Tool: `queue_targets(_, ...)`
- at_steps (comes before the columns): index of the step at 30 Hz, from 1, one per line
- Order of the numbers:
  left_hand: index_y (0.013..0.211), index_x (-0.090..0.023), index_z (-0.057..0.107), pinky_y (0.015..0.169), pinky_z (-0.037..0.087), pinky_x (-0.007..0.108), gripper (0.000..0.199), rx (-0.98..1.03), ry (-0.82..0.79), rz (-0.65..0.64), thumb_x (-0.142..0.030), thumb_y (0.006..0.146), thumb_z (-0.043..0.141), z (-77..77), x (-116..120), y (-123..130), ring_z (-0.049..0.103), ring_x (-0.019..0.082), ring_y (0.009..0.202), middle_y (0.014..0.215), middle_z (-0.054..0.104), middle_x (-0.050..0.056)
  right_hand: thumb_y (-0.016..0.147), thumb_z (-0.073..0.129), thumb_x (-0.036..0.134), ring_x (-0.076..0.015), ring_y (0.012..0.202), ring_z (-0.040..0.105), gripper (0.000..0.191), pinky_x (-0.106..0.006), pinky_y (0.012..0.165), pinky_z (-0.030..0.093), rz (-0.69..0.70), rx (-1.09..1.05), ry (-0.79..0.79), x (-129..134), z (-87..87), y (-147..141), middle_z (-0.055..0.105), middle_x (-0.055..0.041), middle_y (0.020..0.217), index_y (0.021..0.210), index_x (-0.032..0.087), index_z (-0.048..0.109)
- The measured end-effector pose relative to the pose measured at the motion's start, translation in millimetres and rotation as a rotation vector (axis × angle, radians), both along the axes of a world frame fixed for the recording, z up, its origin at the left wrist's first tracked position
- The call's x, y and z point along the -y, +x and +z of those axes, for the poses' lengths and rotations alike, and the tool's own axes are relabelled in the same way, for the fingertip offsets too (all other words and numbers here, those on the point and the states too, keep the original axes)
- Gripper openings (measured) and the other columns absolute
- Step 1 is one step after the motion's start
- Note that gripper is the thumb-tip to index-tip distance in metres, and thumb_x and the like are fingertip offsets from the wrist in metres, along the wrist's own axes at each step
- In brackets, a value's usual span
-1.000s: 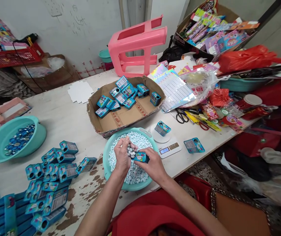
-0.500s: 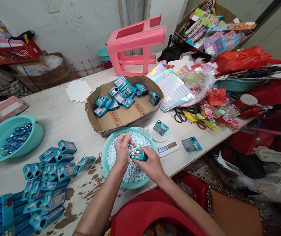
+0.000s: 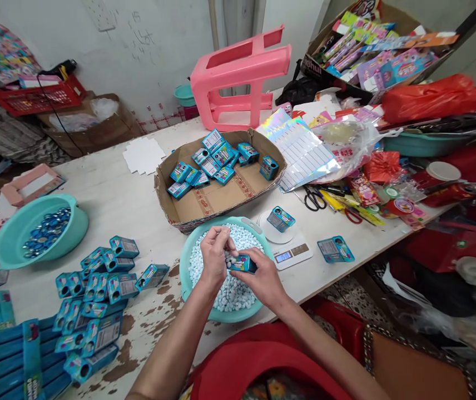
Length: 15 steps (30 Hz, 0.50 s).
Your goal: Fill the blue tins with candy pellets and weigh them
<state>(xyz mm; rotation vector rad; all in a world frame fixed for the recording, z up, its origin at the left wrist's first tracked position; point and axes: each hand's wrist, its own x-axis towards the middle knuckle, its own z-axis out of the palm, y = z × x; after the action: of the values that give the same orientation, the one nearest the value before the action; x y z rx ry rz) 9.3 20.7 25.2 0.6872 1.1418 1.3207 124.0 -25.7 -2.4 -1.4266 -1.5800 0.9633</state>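
Observation:
Both hands are over a turquoise basin (image 3: pixel 184 261) full of small pale candies (image 3: pixel 233 294). My right hand (image 3: pixel 263 278) is wrapped round a small blue box (image 3: pixel 244 263), tilted with one end toward the left. My left hand (image 3: pixel 215 253) has its fingers pressed together round some pale candies, right at the end of that box. Behind the basin, a digital scale (image 3: pixel 294 255) bears another blue box (image 3: pixel 281 218) on its round plate. One more blue box (image 3: pixel 335 249) lies to the right of the scale.
A cardboard tray (image 3: pixel 221 203) with several blue boxes stands behind the basin. Many blue boxes (image 3: pixel 102 333) lie at the left, near a basin (image 3: pixel 80 225) of blue shiny pieces. Scissors (image 3: pixel 315 199), sheets and a pink stool (image 3: pixel 242 72) are farther back.
The whole view has shifted, so things appear farther right. My left hand's fingers have come closer together at the box end; my right hand still holds the box.

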Motion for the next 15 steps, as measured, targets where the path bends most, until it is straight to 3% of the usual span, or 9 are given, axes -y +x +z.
queue_targets(7, 0.076, -0.017, 0.052, 0.041, 0.030, 0.018, 0.019, 0.059, 0.004, -0.076, -0.034, 0.080, 0.058, -1.8, -1, 2, 0.043, 0.005, 0.037, 0.051, 0.053, -0.005, 0.066, 0.077, 0.018, -0.0219, 0.090, 0.059, 0.034, -0.034, 0.081, 0.046, -0.035, -0.046, -0.017, -5, 2.4, -2, 0.063, -0.0024, 0.094, 0.097, 0.024, 0.065)
queue_targets(12, 0.080, -0.017, 0.053, 0.049, 0.039, 0.021, 0.017, 0.094, 0.041, -0.050, -0.034, 0.079, 0.058, 11.2, -7, -10, 0.052, 0.009, 0.044, 0.057, 0.056, -0.003, 0.068, 0.077, 0.023, -0.0219, 0.093, 0.058, 0.033, -0.035, 0.083, 0.046, -0.045, -0.147, -0.029, -4, 5.2, 5, 0.062, -0.0032, 0.096, 0.098, 0.024, 0.064)
queue_targets(15, 0.082, -0.018, 0.052, 0.056, 0.045, 0.025, 0.019, 0.007, 0.055, 0.062, -0.037, 0.080, 0.055, -7.1, -18, -26, 0.056, 0.012, 0.052, 0.063, 0.058, -0.002, 0.069, 0.078, 0.028, -0.0218, 0.096, 0.058, 0.034, -0.035, 0.085, 0.047, -0.049, -0.215, -0.024, -3, 4.3, 18, 0.061, -0.0041, 0.099, 0.100, 0.024, 0.064)
